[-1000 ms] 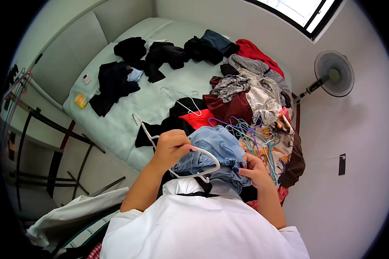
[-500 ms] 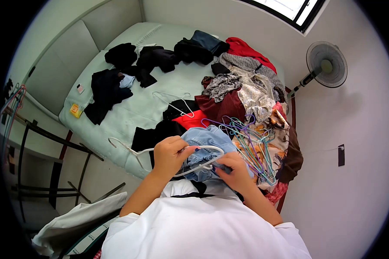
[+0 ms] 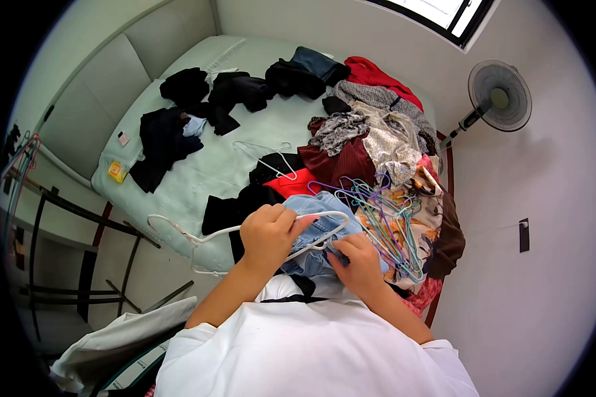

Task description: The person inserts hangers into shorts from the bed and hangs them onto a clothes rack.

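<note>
My left hand point(image 3: 269, 237) is closed around a white hanger point(image 3: 228, 230), whose hook points out to the left over the bed's edge. My right hand point(image 3: 356, 263) pinches the waist edge of a light blue denim garment point(image 3: 321, 205) near the hanger's right end, where a small clip or notch touches the cloth. The denim lies bunched below and behind the hanger, partly covered by both hands. Beyond it are a red cloth point(image 3: 294, 184) and black clothes point(image 3: 242, 206). Several coloured hangers point(image 3: 384, 221) lie in a tangle just right of the denim.
Dark clothes point(image 3: 162, 142) and a white hanger point(image 3: 271, 161) lie on the bed point(image 3: 212, 169). Patterned clothes point(image 3: 391, 142) are heaped on the right. A fan point(image 3: 500, 96) stands by the wall. A dark metal rack point(image 3: 86, 215) is at the left.
The hanger has swung so its hook points further left and lower. My right hand has moved left with the denim edge, up to the hanger's right end. The view has shifted slightly.
</note>
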A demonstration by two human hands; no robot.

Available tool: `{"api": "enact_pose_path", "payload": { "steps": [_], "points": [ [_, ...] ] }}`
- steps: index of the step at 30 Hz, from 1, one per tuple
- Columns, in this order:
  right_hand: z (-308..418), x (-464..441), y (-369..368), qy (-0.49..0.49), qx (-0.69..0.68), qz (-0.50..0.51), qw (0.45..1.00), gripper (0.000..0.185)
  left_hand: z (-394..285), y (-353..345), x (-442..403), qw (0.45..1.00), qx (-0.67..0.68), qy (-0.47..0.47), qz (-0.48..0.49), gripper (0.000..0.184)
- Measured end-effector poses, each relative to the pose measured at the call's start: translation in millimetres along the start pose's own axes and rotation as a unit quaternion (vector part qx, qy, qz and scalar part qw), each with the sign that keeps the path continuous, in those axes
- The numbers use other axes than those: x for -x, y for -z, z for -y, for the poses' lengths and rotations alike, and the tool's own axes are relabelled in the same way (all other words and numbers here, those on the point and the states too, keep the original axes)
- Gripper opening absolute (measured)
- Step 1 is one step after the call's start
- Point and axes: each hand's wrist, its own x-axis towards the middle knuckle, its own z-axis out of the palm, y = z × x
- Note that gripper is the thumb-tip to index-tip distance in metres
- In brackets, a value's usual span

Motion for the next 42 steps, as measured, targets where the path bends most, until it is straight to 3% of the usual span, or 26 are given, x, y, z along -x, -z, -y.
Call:
{"api": "enact_pose_path", "payload": {
  "steps": [10,19,28,31,33,36,40,42],
  "points": [
    [-1.2,-8.3,0.7,-0.013,0.061,0.037,0.997,0.020,-8.1,-2.2,-0.9,0.998,0.045,0.026,0.044,0.031],
    [-8.3,-8.2,-1.8,-0.007,0.093,-0.007,0.996,0.015,-7.8,-4.6,-1.9,0.979,0.136,0.105,0.111,0.028],
    [-18.1,-1.4,0.8,0.002,0.082,0.004,0.997,0.012,-9.3,-8.6,-1.1,0.974,0.147,0.118,0.122,0.027],
    [-22.3,-5.8,10.2,-0.018,0.012,0.012,1.000,0.014,-11.6,-8.2,-1.3,0.965,0.171,0.138,0.140,0.033],
    [-16.8,-6.5,15.6,-0.126,-0.057,0.065,0.988,0.017,-11.9,-10.3,-0.9,0.956,0.199,0.161,0.141,0.034],
    [-23.4,-2.1,12.4,-0.148,-0.076,0.071,0.984,0.017,-13.3,-12.1,-2.7,0.952,0.216,0.167,0.135,0.033],
    [-21.0,-5.0,15.6,-0.099,0.003,0.042,0.994,0.026,-12.5,-11.9,-9.2,0.963,0.201,0.114,0.139,0.030],
    [-9.3,-12.1,22.7,-0.016,0.084,-0.042,0.995,0.027,-14.0,-11.9,-11.8,0.962,0.215,0.089,0.141,0.025]
  ]
}}
